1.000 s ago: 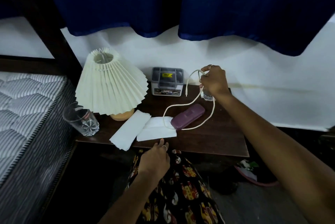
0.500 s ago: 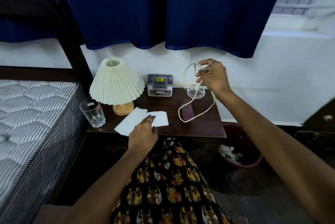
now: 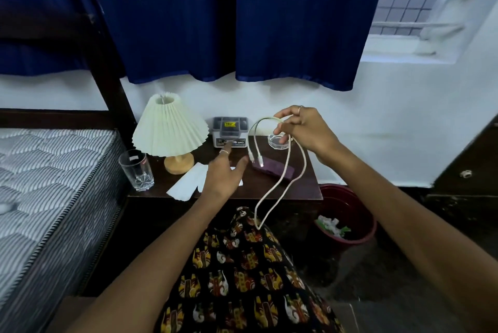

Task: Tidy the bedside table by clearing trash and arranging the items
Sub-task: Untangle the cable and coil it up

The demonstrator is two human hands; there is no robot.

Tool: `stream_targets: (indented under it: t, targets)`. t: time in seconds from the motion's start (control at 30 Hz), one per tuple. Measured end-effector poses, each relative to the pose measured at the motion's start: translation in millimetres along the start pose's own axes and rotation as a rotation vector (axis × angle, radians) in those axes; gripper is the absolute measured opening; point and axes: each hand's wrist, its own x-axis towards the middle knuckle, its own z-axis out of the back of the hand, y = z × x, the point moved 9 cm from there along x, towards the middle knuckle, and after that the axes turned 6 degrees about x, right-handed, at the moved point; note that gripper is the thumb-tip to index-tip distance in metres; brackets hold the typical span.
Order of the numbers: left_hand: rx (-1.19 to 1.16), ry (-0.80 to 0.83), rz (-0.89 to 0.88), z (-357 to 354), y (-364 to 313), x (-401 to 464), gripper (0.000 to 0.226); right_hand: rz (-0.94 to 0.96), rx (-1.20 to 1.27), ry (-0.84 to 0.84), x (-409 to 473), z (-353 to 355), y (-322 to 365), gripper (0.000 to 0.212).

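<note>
My right hand (image 3: pixel 303 130) holds a white cable (image 3: pixel 279 181) lifted above the dark wooden bedside table (image 3: pixel 304 187); the cable's loop hangs past the front edge and its two plug ends dangle over a purple case (image 3: pixel 277 169). My left hand (image 3: pixel 225 173) hovers open over the white paper sheets (image 3: pixel 186 185), fingers spread toward the plugs. On the table stand a pleated cream lamp (image 3: pixel 168 132), a drinking glass (image 3: pixel 136 169), a grey box (image 3: pixel 230 132) and a glass ashtray (image 3: pixel 279 141).
A striped mattress (image 3: pixel 45 181) and dark bed post (image 3: pixel 107 68) lie to the left. A red bin (image 3: pixel 350 203) with crumpled trash sits on the floor right of the table. Blue curtains (image 3: pixel 242 17) hang behind. My patterned lap is below.
My right hand has lifted the cable clear of the table, so it hangs free. My left hand has risen from the table's front edge toward the cable's plug ends. The view pulled back.
</note>
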Motion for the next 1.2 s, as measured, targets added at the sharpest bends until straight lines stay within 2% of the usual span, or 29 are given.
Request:
stream_targets:
  t: [0.1,0.3,0.4,0.53,0.63,0.83,0.93,1.07,1.2]
  targets:
    - [-0.086,0.006,-0.005,2,-18,6,0.058,0.016,0.019,0.009,-15,3,-1,0.018]
    - [-0.122,0.061,0.0,-5,-32,-1,0.021,-0.003,0.114,-0.02,-31,18,-20,0.016]
    - [-0.302,0.155,0.058,-14,-34,-11,0.013,-0.045,0.18,-0.027,-32,21,-37,0.014]
    - [-0.58,0.243,0.14,-14,-44,-23,0.013,-0.057,0.066,-0.115,-31,31,-64,0.002]
    - [-0.716,0.348,0.144,-15,-56,-28,0.016,-0.051,0.061,-0.133,-34,27,-72,0.003]
    - [-1.036,0.424,0.193,-7,-85,-30,0.018,-0.079,0.235,0.039,-44,-10,-76,0.016]
    - [-1.18,0.432,0.182,2,-100,-29,0.019,-0.084,0.273,0.055,-49,-22,-72,0.023]
    - [-1.312,0.41,0.085,22,-119,-22,0.022,-0.112,0.269,0.09,-62,-41,-74,0.03]
    - [-1.343,0.322,-0.032,53,-132,-12,0.027,-0.253,0.256,0.268,-94,-61,-102,0.032]
